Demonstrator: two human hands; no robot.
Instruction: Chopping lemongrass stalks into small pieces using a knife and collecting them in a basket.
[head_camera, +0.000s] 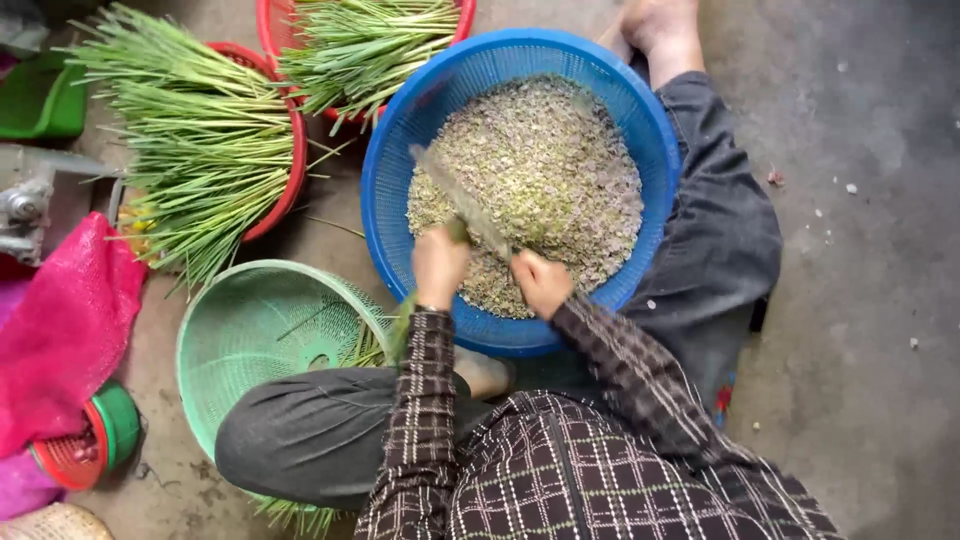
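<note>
- Knife (462, 203): long blade, blurred, slanting up to the left from the right hand's grip, over the cuttings in the basin.
- Stalks (455, 232): a thin green bunch gripped in the left hand, its tip just at the blade; the rest trails down past the wrist.
- Basin (390, 190): round, blue, perforated plastic, on the floor between the person's legs, filled with pale green chopped bits.

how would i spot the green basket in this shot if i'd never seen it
Start at the big blue basket of chopped bits in the middle. Just below and left of it, beside the person's bent knee, the green basket lies tipped on its side. Unlike the red baskets above, it is pale green and nearly empty.
</note>
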